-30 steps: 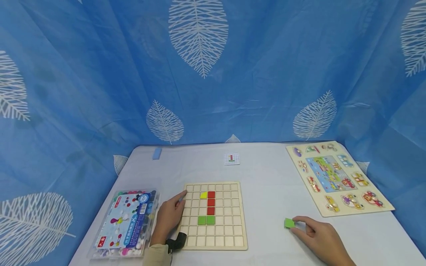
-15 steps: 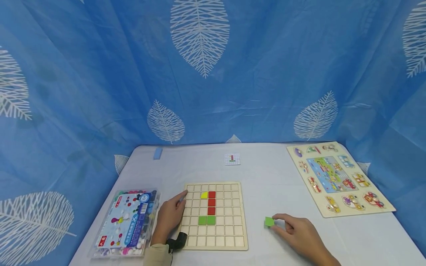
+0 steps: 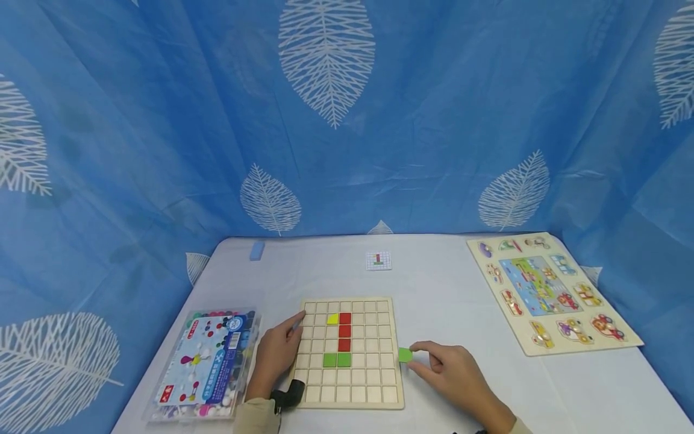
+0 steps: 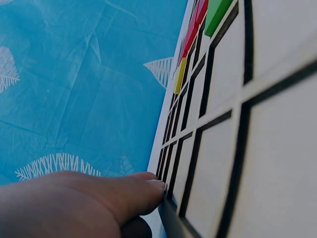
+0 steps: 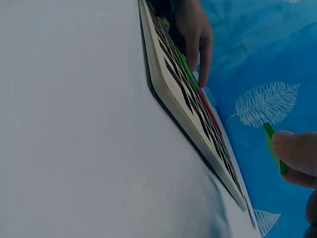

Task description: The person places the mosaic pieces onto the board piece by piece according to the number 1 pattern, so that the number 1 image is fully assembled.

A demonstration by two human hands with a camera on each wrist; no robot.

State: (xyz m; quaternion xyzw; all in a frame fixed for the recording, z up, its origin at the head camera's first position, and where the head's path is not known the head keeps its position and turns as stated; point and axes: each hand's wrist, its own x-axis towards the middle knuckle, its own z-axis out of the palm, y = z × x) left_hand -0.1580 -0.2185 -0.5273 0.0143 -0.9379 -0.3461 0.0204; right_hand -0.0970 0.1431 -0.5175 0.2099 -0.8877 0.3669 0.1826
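Observation:
My right hand (image 3: 452,372) pinches a green square tile (image 3: 405,355) between thumb and index finger, just by the right edge of a wooden grid board (image 3: 374,377). The right wrist view shows the same green tile (image 5: 272,148) held clear of the table. On the board sit a yellow triangle (image 3: 332,318), a column of three red tiles (image 3: 344,331) and two green tiles (image 3: 337,360) side by side below it. Along the board's left edge rests my left hand (image 3: 278,351), index finger stretched out and touching the frame (image 4: 173,214).
A clear plastic case (image 3: 200,364) of coloured balls lies left of my left hand. Behind the board is a small pattern card (image 3: 378,260). A blue block (image 3: 257,251) stands at the back left, and a picture knob puzzle (image 3: 553,295) lies at the right.
My right hand has moved left across the table with the green tile, from well right of the board to its right edge. The left hand has stayed in place.

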